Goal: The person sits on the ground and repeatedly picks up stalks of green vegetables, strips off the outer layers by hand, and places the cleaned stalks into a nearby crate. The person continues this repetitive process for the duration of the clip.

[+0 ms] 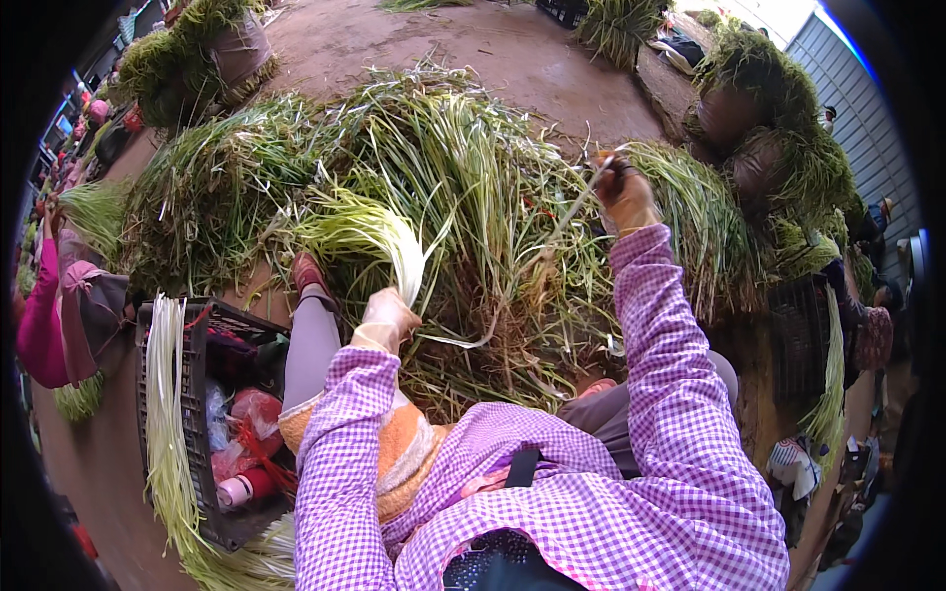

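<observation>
My left hand (388, 318) is closed around the white lower ends of a small bunch of pale leafy stalks (406, 255). Their yellow-green tops fan out to the left over a large heap of long green leafy plants (451, 155), some with roots and dry leaves. To the right, my right hand (627, 193) is raised above the heap. Its fingers pinch a thin, pale strand (580, 207), which trails down and left; where its lower end lies among the plants is unclear.
A black plastic crate (214, 539) at my left holds plastic bags (255, 414) and a pink-and-red cylinder (247, 486). Cleaned pale stalks (164, 369) drape over its side. Wrapped green bundles (240, 48) stand beyond, others (728, 111) at right. A person in magenta (41, 325) works at far left.
</observation>
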{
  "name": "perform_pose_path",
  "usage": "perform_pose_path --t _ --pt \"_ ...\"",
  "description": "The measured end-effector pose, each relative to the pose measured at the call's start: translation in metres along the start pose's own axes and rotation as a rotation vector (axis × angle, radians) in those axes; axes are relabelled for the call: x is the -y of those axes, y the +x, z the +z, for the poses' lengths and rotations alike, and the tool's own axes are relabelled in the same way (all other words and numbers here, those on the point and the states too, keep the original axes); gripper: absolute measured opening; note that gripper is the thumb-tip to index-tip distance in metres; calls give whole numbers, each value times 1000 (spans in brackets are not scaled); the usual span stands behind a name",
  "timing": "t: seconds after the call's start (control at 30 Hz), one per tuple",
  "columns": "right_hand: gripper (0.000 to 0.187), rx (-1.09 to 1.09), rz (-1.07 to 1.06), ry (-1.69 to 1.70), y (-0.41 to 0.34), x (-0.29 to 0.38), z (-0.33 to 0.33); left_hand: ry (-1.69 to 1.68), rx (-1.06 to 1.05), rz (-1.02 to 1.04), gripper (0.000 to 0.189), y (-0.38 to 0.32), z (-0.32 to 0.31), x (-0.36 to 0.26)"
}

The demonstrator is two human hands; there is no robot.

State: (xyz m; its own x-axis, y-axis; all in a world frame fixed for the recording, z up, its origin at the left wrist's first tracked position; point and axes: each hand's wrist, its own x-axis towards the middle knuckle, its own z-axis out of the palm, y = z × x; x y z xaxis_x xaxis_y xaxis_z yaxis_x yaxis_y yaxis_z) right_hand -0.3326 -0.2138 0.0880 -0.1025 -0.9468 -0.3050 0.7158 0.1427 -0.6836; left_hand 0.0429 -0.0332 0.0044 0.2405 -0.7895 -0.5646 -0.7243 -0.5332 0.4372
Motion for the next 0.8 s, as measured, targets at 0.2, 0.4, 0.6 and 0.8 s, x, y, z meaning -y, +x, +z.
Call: perform_pose_path --t 0.2,0.4,0.6,0.8 --pt "20 110 272 -315 -64 -139 34 -811 53 127 31 -11 -19 -14" --pt "25 164 356 -443 -104 -216 67 -873 86 194 17 -6 -9 -24" --pt "33 571 439 -861 -151 -214 36 -949 158 173 9 10 -17 -11" --pt "26 924 513 -1597 -212 -216 -29 -991 -82 177 7 -1 -27 -9"
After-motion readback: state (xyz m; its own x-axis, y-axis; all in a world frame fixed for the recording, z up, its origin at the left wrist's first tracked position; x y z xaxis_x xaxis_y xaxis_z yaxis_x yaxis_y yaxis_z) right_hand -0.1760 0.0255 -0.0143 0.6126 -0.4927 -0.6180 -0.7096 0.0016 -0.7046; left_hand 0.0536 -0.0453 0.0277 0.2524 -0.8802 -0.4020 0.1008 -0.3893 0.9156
